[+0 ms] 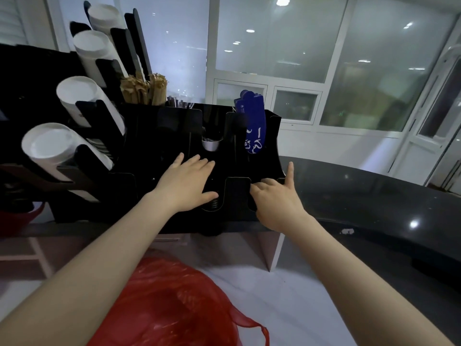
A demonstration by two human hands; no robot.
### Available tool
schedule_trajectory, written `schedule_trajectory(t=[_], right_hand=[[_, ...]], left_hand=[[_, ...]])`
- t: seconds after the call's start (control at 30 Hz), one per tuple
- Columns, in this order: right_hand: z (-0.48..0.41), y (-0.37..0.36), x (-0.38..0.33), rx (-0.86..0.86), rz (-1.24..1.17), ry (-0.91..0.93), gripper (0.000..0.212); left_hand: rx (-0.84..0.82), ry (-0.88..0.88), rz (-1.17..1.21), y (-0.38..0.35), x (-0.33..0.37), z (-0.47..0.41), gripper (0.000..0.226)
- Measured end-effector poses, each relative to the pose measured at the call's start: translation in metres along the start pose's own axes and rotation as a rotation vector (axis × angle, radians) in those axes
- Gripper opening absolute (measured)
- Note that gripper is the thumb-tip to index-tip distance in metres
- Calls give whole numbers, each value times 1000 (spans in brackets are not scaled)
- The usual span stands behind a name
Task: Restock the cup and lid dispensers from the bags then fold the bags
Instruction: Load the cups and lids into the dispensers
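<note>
A black lid and cup dispenser (264, 126) stands on the counter ahead of me. My left hand (185, 184) lies flat with spread fingers on the black lids in its middle slot (212, 203). My right hand (277, 198) is at the right slot; its index finger points up along the dispenser's edge, and the other fingers curl into the dark slot, on what I cannot tell. Several stacks of white cups (50, 148) slant out of the holders on the left. A red plastic bag (172, 303) lies crumpled below my arms.
Brown stir sticks (143, 89) stand behind the dispenser, and a blue packet (252, 126) sits in its right rear compartment beside a small grey cup (211, 144). A dark curved countertop (374, 196) runs off to the right. White windows close the back.
</note>
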State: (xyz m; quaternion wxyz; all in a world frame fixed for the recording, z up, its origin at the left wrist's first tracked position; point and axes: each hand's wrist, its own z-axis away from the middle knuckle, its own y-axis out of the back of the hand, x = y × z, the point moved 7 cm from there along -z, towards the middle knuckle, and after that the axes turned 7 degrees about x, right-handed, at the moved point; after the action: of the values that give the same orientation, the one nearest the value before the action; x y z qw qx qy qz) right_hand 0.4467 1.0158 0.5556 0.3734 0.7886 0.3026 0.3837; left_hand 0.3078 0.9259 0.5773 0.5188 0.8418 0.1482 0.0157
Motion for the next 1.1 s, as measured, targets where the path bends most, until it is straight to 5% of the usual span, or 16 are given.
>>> schedule_trajectory(t=[0.2, 0.53, 0.7, 0.77, 0.97, 1.1], right_hand=[[-7, 4, 5, -50, -63, -65, 18], [2, 1, -3, -144, -114, -79, 45], [1, 41, -11, 333, -406, -288, 76], [-8, 47, -34, 332, -439, -175, 70], [-27, 29, -74, 93, -46, 57, 41], [-34, 33, -76, 60, 25, -2, 29]], left_hand=[[161, 56, 30, 3, -8, 24, 86], [180, 149, 277, 2, -17, 57, 79], [162, 187, 394, 1, -18, 57, 78], [157, 188, 419, 1, -17, 57, 78], [120, 176, 428, 1, -20, 57, 80], [128, 174, 448, 0, -20, 57, 80]])
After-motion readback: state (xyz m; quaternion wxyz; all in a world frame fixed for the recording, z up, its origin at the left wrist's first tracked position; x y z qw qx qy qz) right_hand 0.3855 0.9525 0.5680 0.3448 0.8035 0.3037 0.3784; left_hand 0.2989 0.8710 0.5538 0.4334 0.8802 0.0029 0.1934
